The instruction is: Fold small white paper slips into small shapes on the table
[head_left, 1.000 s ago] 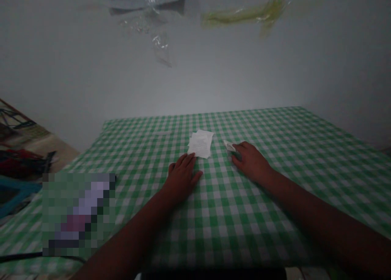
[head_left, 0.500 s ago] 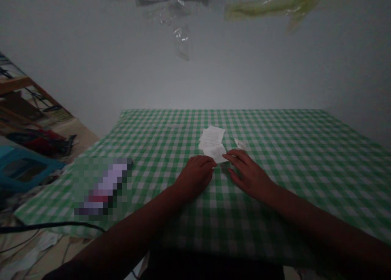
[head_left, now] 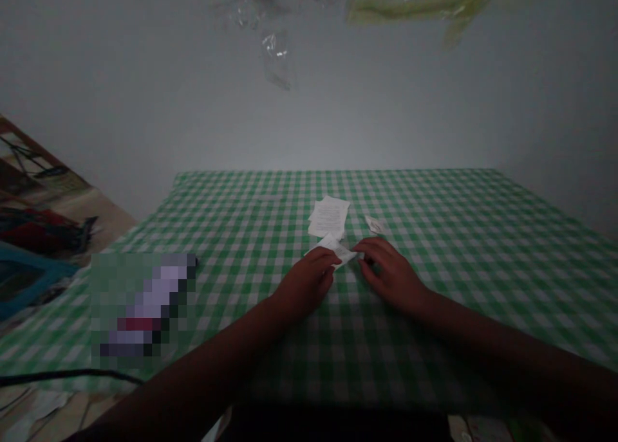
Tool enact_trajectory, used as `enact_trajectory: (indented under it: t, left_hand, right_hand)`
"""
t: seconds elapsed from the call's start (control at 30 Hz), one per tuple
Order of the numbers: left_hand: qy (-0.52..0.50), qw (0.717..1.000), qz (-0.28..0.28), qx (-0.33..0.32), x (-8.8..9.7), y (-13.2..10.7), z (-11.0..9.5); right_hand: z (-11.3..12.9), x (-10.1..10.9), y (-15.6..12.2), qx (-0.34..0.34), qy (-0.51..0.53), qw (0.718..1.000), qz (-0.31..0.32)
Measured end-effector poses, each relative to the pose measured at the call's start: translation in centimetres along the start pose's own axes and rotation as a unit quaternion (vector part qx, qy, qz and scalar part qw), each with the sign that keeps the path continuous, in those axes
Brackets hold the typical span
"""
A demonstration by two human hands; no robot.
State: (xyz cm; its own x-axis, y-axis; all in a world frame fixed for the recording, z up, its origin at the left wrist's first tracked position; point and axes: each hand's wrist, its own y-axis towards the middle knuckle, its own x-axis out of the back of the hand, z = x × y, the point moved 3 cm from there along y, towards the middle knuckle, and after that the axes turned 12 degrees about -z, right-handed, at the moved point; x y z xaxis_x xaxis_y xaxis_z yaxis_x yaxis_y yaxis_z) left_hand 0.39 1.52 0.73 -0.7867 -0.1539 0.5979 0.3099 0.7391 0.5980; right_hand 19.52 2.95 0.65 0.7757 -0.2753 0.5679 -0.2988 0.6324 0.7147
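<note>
A small white sheet of paper (head_left: 331, 242) is held low over the table between my two hands, tilted with one corner pointing away from me. My left hand (head_left: 309, 276) is closed on its near left side, thumb and fingers pinching it. At its right end, the fingertips of my right hand (head_left: 390, 271) pinch a corner. Just beyond lies a small stack of printed white papers (head_left: 329, 217), its sheets slightly fanned. To the right of the stack is a small folded piece of paper (head_left: 373, 224).
A green and white checked cloth (head_left: 458, 223) covers the table. At the left lies a blurred-out oblong object (head_left: 149, 307), with a black cable (head_left: 72, 374) near the front left edge. A wall with tape (head_left: 415, 9) rises behind. Blue plastic (head_left: 33, 278) stands left of the table.
The white sheet has come away from the near end of the stack toward me and is now tilted in both hands. My fingers have closed on it. The view has shifted slightly.
</note>
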Motion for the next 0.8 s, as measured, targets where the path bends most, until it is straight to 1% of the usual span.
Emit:
enact_trajectory:
  t: [0.1,0.17,0.33,0.4,0.47,0.53,0.57,0.6,0.63,0.67,0.8]
  left_hand:
    - [-0.016,0.999,-0.026,0.026,0.1,0.0,0.0]
    - [-0.034,0.997,-0.034,0.052,0.1,0.0,-0.1]
    - [-0.119,0.983,-0.037,0.132,-0.2,-0.4,0.1]
    - [-0.164,0.969,-0.033,0.183,-0.5,-0.6,0.5]
    - [-0.21,0.946,-0.031,0.244,-0.6,-0.8,1.0]
    - [-0.249,0.92,-0.025,0.301,-0.8,-0.9,1.4]
    - [-0.258,0.913,-0.023,0.316,-0.8,-0.9,1.5]
    - [-0.266,0.907,-0.013,0.326,-0.8,-0.9,1.5]
    - [-0.272,0.901,-0.014,0.339,-0.8,-0.9,1.5]
    - [-0.271,0.899,-0.009,0.344,-0.7,-0.9,1.5]
    - [-0.268,0.902,0.009,0.339,-0.5,-0.7,1.1]
  right_hand:
    - [0.6,0.5,0.0,0.011,-0.001,0.999,-0.035]
    - [1.1,0.6,-0.2,0.025,0.001,0.999,-0.034]
    - [2.0,-0.3,-1.1,0.068,0.014,0.997,0.046]
    - [2.3,-0.8,-1.4,0.086,0.024,0.994,0.064]
    - [2.4,-1.1,-1.5,0.101,0.027,0.991,0.083]
    - [2.5,-1.2,-1.6,0.104,0.029,0.99,0.096]
    - [2.4,-1.3,-1.6,0.1,0.027,0.989,0.103]
    - [2.4,-1.3,-1.7,0.092,0.024,0.989,0.112]
    - [2.3,-1.3,-1.7,0.087,0.02,0.989,0.121]
    - [2.2,-1.2,-1.7,0.084,0.015,0.989,0.12]
    - [2.1,-1.1,-1.8,0.082,0.002,0.987,0.138]
